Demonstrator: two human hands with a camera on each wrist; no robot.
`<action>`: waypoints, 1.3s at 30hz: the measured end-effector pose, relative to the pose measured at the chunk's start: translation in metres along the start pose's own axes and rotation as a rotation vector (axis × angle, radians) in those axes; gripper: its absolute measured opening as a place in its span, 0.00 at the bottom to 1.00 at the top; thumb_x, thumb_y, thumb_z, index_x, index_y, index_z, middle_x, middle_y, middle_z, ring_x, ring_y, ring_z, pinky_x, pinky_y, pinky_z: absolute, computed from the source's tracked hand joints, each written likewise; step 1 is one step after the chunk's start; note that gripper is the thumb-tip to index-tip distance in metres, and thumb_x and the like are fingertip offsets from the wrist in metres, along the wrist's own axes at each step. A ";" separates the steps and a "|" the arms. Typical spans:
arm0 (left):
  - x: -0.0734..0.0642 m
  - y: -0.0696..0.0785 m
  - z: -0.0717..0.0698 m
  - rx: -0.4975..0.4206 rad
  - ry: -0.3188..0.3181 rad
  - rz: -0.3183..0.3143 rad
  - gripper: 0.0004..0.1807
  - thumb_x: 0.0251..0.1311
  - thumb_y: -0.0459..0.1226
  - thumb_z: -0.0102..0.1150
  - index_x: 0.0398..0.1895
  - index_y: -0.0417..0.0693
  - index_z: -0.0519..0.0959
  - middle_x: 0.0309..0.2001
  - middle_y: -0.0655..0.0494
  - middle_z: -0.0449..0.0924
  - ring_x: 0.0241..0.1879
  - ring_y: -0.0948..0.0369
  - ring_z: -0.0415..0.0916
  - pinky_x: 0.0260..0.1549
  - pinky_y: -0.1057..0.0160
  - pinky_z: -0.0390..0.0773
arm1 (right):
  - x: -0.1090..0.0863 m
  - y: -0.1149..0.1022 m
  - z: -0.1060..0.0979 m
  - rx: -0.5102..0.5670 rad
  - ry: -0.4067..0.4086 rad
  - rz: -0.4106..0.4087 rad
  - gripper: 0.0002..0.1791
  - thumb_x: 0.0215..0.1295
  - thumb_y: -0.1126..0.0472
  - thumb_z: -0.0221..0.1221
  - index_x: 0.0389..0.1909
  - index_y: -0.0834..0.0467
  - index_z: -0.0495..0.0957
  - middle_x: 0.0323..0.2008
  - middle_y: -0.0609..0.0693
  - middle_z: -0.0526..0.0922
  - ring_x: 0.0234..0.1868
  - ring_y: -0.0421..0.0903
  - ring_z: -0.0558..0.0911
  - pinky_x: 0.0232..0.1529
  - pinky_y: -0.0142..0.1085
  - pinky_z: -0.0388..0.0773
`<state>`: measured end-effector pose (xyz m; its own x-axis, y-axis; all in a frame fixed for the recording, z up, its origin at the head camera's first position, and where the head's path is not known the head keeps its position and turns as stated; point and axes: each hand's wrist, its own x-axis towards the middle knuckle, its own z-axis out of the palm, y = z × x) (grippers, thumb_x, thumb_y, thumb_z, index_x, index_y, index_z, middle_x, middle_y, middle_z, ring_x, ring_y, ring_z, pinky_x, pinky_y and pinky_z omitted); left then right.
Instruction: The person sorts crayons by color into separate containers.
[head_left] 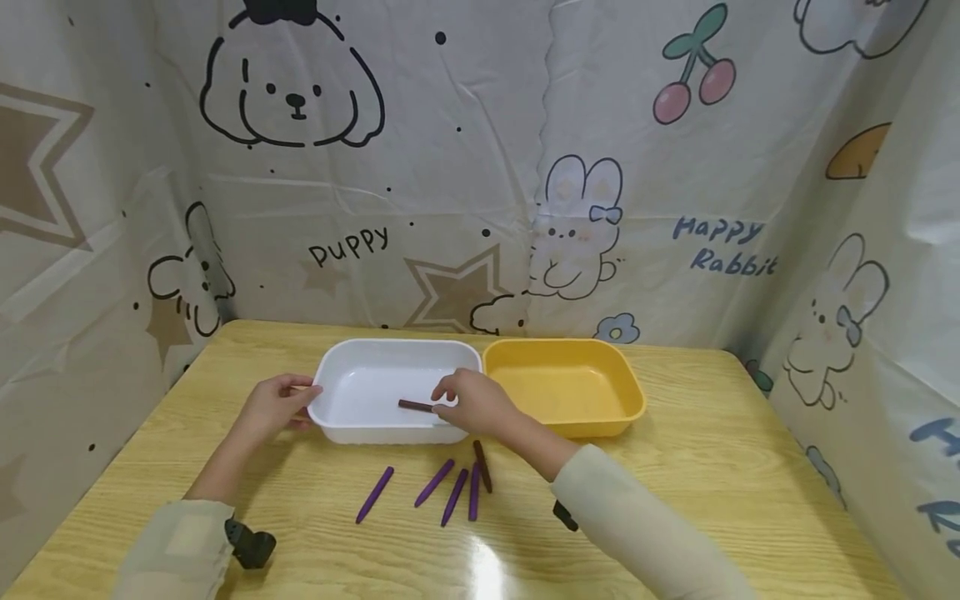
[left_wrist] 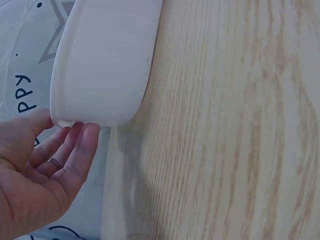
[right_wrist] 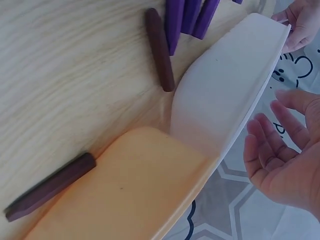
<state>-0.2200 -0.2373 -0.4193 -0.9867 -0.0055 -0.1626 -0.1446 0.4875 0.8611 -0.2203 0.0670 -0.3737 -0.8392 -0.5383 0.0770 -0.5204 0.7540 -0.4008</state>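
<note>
My left hand [head_left: 276, 407] grips the left end of a white tray [head_left: 397, 435], its thumb at the rim and fingers against the end wall [left_wrist: 92, 117]. Over the tray's right side hovers my right hand [head_left: 476, 402]. In the right wrist view its fingers [right_wrist: 272, 135] are loosely bent and apart from the thumb, with nothing between them. A brown crayon [head_left: 415, 406] lies inside the white tray, close to these fingertips. Several purple crayons [head_left: 375, 495] and a brown crayon [head_left: 483, 467] lie on the table in front.
Against the white tray's right side stands a yellow tray [head_left: 633, 408]. Another brown crayon [right_wrist: 52, 187] lies on the table beside it, hidden by my right arm in the head view. A printed cloth [head_left: 465, 183] hangs behind the wooden table [head_left: 675, 517].
</note>
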 end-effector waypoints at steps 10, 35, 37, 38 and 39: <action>-0.002 0.003 0.000 0.006 -0.001 0.004 0.29 0.66 0.45 0.52 0.59 0.29 0.65 0.44 0.36 0.77 0.30 0.64 0.80 0.32 0.61 0.83 | -0.027 0.014 -0.002 0.027 0.048 0.013 0.08 0.58 0.57 0.62 0.36 0.56 0.84 0.32 0.50 0.81 0.33 0.43 0.77 0.34 0.34 0.74; -0.001 0.004 -0.003 0.022 -0.018 -0.014 0.30 0.66 0.47 0.51 0.60 0.30 0.64 0.46 0.36 0.76 0.32 0.64 0.79 0.33 0.63 0.83 | -0.119 0.074 -0.016 -0.061 0.145 0.087 0.03 0.56 0.58 0.65 0.31 0.53 0.83 0.26 0.42 0.77 0.27 0.36 0.72 0.27 0.26 0.70; -0.001 0.005 -0.003 0.025 -0.016 -0.017 0.30 0.66 0.46 0.51 0.60 0.30 0.64 0.46 0.37 0.76 0.32 0.64 0.79 0.33 0.63 0.83 | -0.125 0.080 -0.017 -0.076 0.140 0.094 0.03 0.56 0.58 0.65 0.31 0.53 0.83 0.27 0.42 0.77 0.28 0.36 0.73 0.28 0.27 0.71; -0.001 0.005 -0.002 0.026 -0.015 -0.019 0.30 0.66 0.46 0.52 0.60 0.30 0.65 0.46 0.37 0.76 0.32 0.64 0.79 0.33 0.63 0.83 | -0.127 0.082 -0.018 -0.085 0.140 0.097 0.03 0.56 0.58 0.64 0.31 0.53 0.83 0.27 0.42 0.77 0.28 0.36 0.74 0.29 0.27 0.72; -0.001 0.005 -0.002 0.028 -0.015 -0.021 0.30 0.66 0.46 0.51 0.60 0.30 0.65 0.45 0.37 0.76 0.32 0.64 0.79 0.33 0.63 0.83 | -0.130 0.085 -0.018 -0.094 0.138 0.097 0.03 0.56 0.58 0.64 0.31 0.53 0.83 0.27 0.42 0.77 0.29 0.37 0.74 0.29 0.27 0.72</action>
<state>-0.2198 -0.2366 -0.4134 -0.9822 -0.0026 -0.1876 -0.1625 0.5114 0.8438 -0.1586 0.2082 -0.4013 -0.8967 -0.4093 0.1687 -0.4426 0.8354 -0.3259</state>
